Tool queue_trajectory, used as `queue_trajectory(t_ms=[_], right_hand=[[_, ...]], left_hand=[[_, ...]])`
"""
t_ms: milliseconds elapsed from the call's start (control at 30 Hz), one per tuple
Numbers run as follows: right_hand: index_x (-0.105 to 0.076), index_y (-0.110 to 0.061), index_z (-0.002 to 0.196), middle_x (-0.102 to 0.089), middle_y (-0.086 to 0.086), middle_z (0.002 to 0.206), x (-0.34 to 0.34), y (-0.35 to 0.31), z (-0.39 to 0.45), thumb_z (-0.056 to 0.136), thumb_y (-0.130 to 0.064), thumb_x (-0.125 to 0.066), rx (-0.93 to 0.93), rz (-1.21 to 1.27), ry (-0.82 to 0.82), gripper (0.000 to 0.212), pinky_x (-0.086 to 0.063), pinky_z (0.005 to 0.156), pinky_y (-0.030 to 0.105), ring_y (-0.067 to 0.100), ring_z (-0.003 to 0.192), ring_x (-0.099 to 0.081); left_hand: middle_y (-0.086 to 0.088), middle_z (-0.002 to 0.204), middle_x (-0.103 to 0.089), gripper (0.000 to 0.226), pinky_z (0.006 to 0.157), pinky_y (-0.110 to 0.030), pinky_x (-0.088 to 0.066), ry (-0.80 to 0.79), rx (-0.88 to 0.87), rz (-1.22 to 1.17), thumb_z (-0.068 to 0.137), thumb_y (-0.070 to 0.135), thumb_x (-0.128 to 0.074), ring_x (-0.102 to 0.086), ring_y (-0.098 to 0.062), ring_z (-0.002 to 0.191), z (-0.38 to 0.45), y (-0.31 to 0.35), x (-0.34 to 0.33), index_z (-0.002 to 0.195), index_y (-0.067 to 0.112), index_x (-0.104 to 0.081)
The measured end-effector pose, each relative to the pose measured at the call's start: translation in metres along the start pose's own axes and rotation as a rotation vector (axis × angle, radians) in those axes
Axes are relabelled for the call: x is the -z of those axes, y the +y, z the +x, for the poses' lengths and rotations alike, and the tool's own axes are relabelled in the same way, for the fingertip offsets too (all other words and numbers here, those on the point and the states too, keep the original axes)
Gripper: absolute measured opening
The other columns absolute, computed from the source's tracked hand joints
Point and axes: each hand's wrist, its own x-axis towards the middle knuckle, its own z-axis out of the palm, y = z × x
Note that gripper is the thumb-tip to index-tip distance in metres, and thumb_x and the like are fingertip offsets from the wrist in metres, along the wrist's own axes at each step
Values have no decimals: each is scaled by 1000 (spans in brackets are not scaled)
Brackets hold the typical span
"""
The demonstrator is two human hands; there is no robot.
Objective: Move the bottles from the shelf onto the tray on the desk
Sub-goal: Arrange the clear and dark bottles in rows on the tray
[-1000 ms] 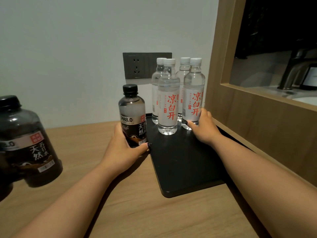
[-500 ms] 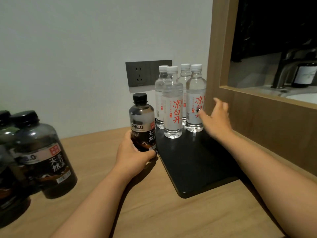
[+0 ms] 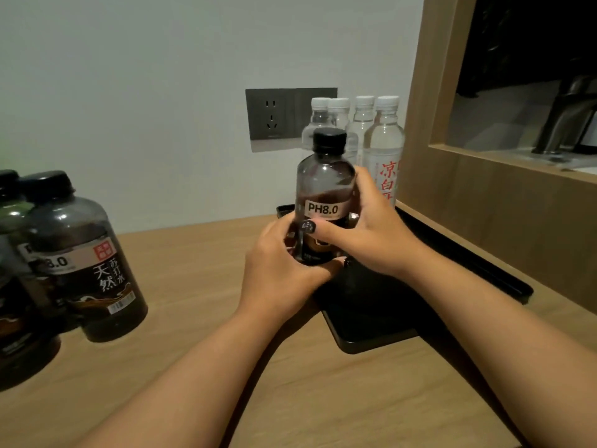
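Behind, clear bottles (image 3: 382, 156), dark bottles (image 3: 87, 266) leftward

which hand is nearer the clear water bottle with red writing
Right. The right hand wraps the dark PH8.0 bottle just beside the clear water bottle; the left hand grips the dark bottle's base, farther off.

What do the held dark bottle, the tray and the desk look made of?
Dark bottle: smoky see-through plastic, glossy highlights, black cap. Tray: matte black with a raised rim, probably plastic or leatherette. Desk: light wood-grain surface, possibly laminate.
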Motion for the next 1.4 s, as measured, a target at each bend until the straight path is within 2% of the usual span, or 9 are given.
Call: queue_trajectory(t_ms=[133, 267, 367, 500, 667, 800, 900, 1133, 1400], right_hand=[[-42, -19, 129, -60, -8, 119, 19, 16, 3, 76, -25, -79, -95, -56, 29, 65, -49, 84, 16, 4, 111, -58], [-40, -19, 128, -59, -9, 116, 32, 29, 8, 74, -27, -81, -182, -95, 81, 69, -47, 93, 24, 9, 113, -58], [-36, -20, 134, -56, -9, 120, 36, 33, 9, 70, -27, -84, -207, -147, 30, 81, -42, 87, 18, 8, 114, -54], [-39, -24, 136, -55, -5, 132, 33, 40, 8, 63, -35, -86, -251, -297, -140, 87, -41, 100, 28, 12, 123, -50], [-47, -23, 134, -59, -4, 131, 36, 46, 9, 65, -29, -86, -295, -269, -134, 79, -40, 107, 38, 14, 123, -52], [-50, -22, 132, -60, -3, 129, 42, 54, 10, 67, -24, -86, -385, -204, -133, 75, -41, 98, 30, 14, 120, -53], [-57, -24, 125, -65, -6, 120, 42, 59, 11, 58, -37, -89, -456, -194, -124, 76, -46, 98, 33, 12, 112, -59], [-62, -29, 118, -69, -8, 113, 36, 65, 12, 43, -58, -86, -428, -228, -99, 85, -51, 96, 39, 10, 108, -62], [-53, -24, 109, -61, -10, 111, 36, 52, 3, 59, -40, -90, -458, -257, -22, 65, -46, 90, 28, 10, 107, -56]], left_hand=[[22, 108, -59, 78, 83, -5, -43, -77, 58, -56, 67, 32, -84, -55, 9, 103, 3, -9, -4, 135, 30, -46], [15, 112, -62, 69, 90, -15, -46, -86, 101, -52, 71, 31, -81, -57, 1, 108, 6, -17, -3, 132, 29, -49], [15, 122, -60, 65, 88, -8, -37, -166, 91, -13, 76, 29, -78, -53, 0, 116, 6, -18, -4, 133, 30, -49], [17, 143, -45, 61, 89, -6, -34, -350, 92, -69, 90, 35, -60, -40, 1, 129, 4, -15, -6, 145, 34, -33], [15, 159, -14, 67, 120, -44, -13, -470, 111, -72, 91, 65, -20, -10, -8, 147, 1, -10, -9, 152, 38, -10], [14, 161, -2, 72, 121, -43, -3, -521, 81, 12, 85, 73, -11, 2, -8, 147, 1, -9, -13, 150, 43, -1], [16, 160, 7, 70, 112, -29, 12, -558, 75, 71, 86, 68, -11, 16, -6, 141, 0, -5, -15, 150, 42, 2], [12, 161, 3, 72, 121, -40, -1, -557, 79, 81, 86, 64, -15, 5, -9, 147, 1, -3, -13, 151, 38, 1], [11, 161, -4, 76, 121, -42, -6, -519, 95, 79, 85, 66, -20, -1, -7, 147, 2, -3, -15, 152, 34, -2]])
